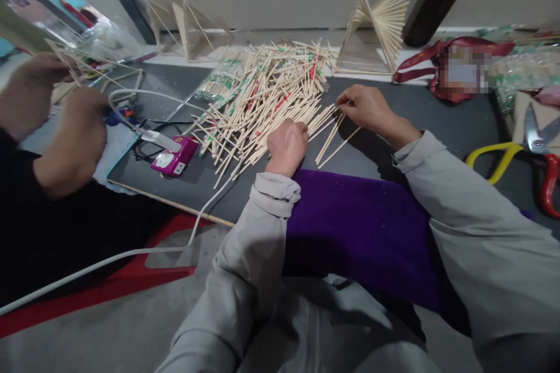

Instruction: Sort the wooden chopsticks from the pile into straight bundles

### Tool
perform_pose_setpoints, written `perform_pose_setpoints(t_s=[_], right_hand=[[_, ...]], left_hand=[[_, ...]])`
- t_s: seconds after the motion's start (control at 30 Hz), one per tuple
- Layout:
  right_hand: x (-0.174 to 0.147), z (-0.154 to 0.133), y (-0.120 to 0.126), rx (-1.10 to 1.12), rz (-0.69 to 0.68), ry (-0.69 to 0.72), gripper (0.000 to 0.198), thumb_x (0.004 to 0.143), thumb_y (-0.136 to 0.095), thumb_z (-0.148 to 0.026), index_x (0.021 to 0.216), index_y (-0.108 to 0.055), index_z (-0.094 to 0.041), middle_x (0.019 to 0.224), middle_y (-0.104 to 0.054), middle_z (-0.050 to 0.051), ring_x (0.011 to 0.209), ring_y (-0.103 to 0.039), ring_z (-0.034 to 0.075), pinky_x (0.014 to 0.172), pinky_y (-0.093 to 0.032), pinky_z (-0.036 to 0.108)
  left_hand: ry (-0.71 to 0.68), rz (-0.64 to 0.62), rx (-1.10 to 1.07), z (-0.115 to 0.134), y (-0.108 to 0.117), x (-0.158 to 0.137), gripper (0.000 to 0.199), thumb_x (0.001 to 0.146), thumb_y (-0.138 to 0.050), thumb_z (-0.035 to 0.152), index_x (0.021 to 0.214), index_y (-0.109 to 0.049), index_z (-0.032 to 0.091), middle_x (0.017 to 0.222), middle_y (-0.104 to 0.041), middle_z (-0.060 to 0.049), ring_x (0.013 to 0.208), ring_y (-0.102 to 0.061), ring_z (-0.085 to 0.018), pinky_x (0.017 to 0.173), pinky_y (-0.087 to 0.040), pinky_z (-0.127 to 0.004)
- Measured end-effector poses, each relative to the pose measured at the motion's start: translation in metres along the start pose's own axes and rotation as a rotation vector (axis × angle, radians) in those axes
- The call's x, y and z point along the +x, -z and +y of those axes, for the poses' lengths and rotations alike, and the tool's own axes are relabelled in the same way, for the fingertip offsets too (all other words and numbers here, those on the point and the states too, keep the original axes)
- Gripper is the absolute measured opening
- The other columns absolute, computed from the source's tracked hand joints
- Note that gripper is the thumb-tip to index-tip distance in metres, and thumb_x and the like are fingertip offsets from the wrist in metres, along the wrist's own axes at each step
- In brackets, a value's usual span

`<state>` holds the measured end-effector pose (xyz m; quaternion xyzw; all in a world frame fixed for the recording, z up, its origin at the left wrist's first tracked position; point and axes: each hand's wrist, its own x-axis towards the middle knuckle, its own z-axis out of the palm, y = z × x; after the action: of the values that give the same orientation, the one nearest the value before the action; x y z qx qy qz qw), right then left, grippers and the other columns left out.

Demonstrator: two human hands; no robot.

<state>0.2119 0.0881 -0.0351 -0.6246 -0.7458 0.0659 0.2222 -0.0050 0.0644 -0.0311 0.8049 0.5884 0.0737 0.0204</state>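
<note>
A loose pile of thin wooden sticks [271,93] covers the middle of the dark table. At its near edge rests my left hand [287,144], fingers curled closed among stick ends; what they hold is hidden. My right hand [367,106] is at the pile's right side, thumb and fingertips pinched at the end of a wooden stick [328,112]. Below it, a few separate sticks [330,143] lie slantwise on the table. A purple cloth [359,221] is spread over my lap.
Fan-shaped stick models [380,29] stand by the wall. Yellow-and-red-handled scissors [531,134] lie right, near a red lanyard [437,58]. A magenta power adapter [175,157] with a white cable sits left. Another person's blurred hands [79,128] work at far left.
</note>
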Motion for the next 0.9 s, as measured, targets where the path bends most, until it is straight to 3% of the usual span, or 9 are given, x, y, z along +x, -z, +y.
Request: perform_pose_setpoints(t_s=[0.2, 0.37, 0.5, 0.67, 0.9], right_hand=[[0.001, 0.011, -0.005, -0.045, 0.021, 0.016, 0.030, 0.084, -0.055, -0.017, 0.104, -0.077, -0.014, 0.105, -0.071, 0.015, 0.094, -0.067, 0.028, 0.083, -0.050, 0.040], [0.003, 0.016, 0.013, -0.045, -0.020, -0.028, 0.026, 0.083, -0.059, -0.020, 0.098, -0.079, -0.017, 0.093, -0.074, 0.011, 0.089, -0.068, 0.027, 0.075, -0.049, 0.038], [-0.001, 0.016, 0.037, 0.024, -0.227, -0.115, 0.021, 0.081, -0.064, -0.021, 0.094, -0.080, -0.014, 0.070, -0.070, 0.008, 0.071, -0.067, 0.023, 0.065, -0.047, 0.034], [-0.006, 0.016, 0.047, 0.029, -0.423, -0.107, 0.016, 0.079, -0.071, -0.027, 0.086, -0.080, -0.015, 0.062, -0.067, 0.007, 0.067, -0.065, 0.023, 0.059, -0.045, 0.032], [-0.004, 0.008, 0.040, -0.005, -0.318, -0.010, 0.018, 0.080, -0.066, -0.027, 0.081, -0.078, -0.014, 0.062, -0.068, 0.007, 0.059, -0.061, 0.018, 0.054, -0.041, 0.030]], left_hand=[[-0.079, 0.002, -0.096, 0.010, -0.002, -0.008, 0.029, 0.088, -0.054, 0.032, 0.101, -0.078, 0.023, 0.102, -0.076, -0.012, 0.090, -0.068, -0.025, 0.072, -0.047, -0.035], [-0.018, 0.001, -0.171, 0.004, 0.003, -0.004, 0.032, 0.091, -0.049, 0.029, 0.103, -0.079, 0.024, 0.097, -0.078, -0.010, 0.089, -0.068, -0.023, 0.076, -0.048, -0.035], [0.052, -0.001, -0.181, -0.004, 0.004, 0.001, 0.028, 0.086, -0.057, 0.032, 0.102, -0.078, 0.024, 0.100, -0.077, -0.010, 0.093, -0.067, -0.025, 0.079, -0.048, -0.036], [0.008, -0.052, -0.183, -0.002, 0.000, 0.001, 0.028, 0.083, -0.061, 0.034, 0.103, -0.077, 0.022, 0.099, -0.077, -0.010, 0.092, -0.067, -0.025, 0.077, -0.048, -0.035], [0.066, -0.024, -0.120, -0.008, 0.002, 0.003, 0.030, 0.084, -0.054, 0.024, 0.104, -0.077, 0.024, 0.101, -0.077, -0.010, 0.095, -0.067, -0.026, 0.078, -0.048, -0.038]])
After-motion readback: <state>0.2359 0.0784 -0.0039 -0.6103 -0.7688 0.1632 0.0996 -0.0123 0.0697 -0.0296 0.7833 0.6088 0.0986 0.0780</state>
